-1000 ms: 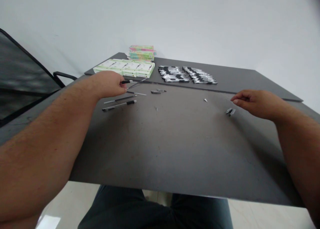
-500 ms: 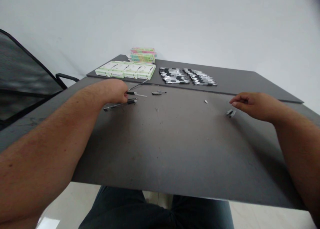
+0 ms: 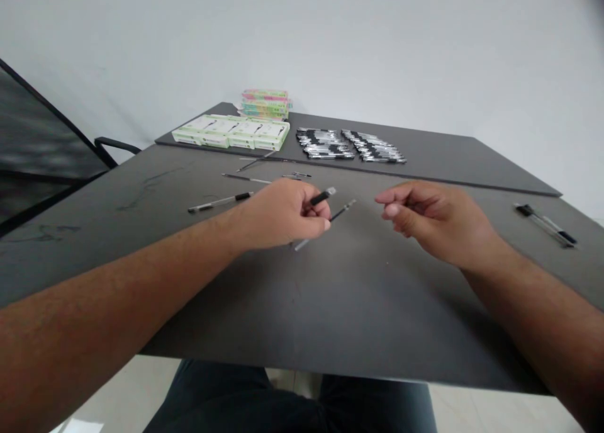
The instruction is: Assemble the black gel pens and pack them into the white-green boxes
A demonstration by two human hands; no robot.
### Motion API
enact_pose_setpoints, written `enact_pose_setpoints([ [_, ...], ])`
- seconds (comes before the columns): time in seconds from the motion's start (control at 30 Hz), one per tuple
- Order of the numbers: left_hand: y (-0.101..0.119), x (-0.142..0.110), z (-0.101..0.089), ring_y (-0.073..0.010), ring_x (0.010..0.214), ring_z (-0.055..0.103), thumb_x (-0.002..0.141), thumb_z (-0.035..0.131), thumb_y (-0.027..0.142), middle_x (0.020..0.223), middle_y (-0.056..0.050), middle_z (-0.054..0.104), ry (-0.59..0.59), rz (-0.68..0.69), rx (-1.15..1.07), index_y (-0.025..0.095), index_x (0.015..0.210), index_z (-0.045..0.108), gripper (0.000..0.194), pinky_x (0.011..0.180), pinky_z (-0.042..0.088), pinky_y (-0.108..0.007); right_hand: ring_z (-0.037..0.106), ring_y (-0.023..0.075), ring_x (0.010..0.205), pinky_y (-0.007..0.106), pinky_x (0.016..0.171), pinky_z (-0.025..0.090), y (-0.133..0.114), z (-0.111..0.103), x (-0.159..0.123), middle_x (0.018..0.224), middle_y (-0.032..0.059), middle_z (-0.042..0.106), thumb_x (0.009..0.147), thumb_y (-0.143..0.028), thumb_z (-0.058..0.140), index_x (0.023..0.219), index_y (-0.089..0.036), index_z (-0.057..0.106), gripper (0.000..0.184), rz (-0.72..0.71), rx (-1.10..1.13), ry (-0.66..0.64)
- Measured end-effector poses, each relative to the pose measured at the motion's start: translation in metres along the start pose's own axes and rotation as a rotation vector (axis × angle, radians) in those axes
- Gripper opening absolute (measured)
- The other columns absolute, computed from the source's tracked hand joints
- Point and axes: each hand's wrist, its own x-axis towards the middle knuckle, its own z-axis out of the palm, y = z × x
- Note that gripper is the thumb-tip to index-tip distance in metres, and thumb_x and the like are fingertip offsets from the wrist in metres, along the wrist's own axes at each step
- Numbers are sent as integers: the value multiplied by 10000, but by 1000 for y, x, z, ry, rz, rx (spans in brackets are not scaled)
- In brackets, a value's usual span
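My left hand (image 3: 283,214) is closed over the middle of the dark table (image 3: 330,307), gripping a pen barrel (image 3: 323,197) with a black grip that points to the right. A thin refill (image 3: 343,211) slants out from under the same fingers. My right hand (image 3: 434,222) hovers just right of it, fingers curled and thumb pinched against the forefinger. What the pinch holds, if anything, is too small to see. The two hands are about a hand's width apart.
One pen (image 3: 219,201), thin refills (image 3: 246,179) and small parts (image 3: 297,175) lie left of my hands. Green-and-white boxes (image 3: 231,133), a colourful box stack (image 3: 265,102) and rows of pens (image 3: 349,145) sit at the back. Another pen (image 3: 545,224) lies far right. A chair (image 3: 51,162) stands left.
My left hand lifted a pen barrel and refill from the far left and brought them to the middle. My right hand left the small parts and moved in towards it. The view shifted.
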Motion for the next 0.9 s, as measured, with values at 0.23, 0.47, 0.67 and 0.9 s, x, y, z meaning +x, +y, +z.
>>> enact_pose_setpoints([
  [0.23, 12, -8, 30, -124, 585, 583, 807, 771, 310, 652, 53, 658, -163, -2, -186, 218, 787, 670, 138, 583, 434, -263, 847, 236, 1011, 378, 928, 648, -24, 32, -20, 1105, 48, 894, 1081, -407, 754, 1151, -289, 856, 171, -159, 240, -233],
  [0.47, 12, -11, 37, -119, 593, 549, 814, 783, 301, 638, 69, 602, -164, 35, -241, 230, 751, 584, 220, 572, 406, -259, 836, 220, 983, 359, 897, 650, -29, 32, -22, 1050, 35, 873, 1091, -397, 756, 1090, -293, 823, 123, -232, 267, -248],
  [0.67, 10, -14, 37, -147, 696, 584, 916, 709, 351, 784, 23, 659, -172, 100, -268, 208, 962, 699, 151, 649, 448, -276, 685, 159, 660, 292, 628, 577, -34, 22, -22, 774, -2, 732, 1106, -469, 742, 1010, -272, 778, 223, -162, 379, -173],
  [0.9, 3, -19, 39, -163, 752, 610, 1008, 504, 240, 918, -32, 651, -217, 100, -368, 184, 1193, 806, 359, 673, 518, -289, 652, 168, 603, 293, 542, 581, -24, 9, -16, 733, 4, 689, 1011, -625, 830, 955, -263, 752, 375, -27, 481, -63],
])
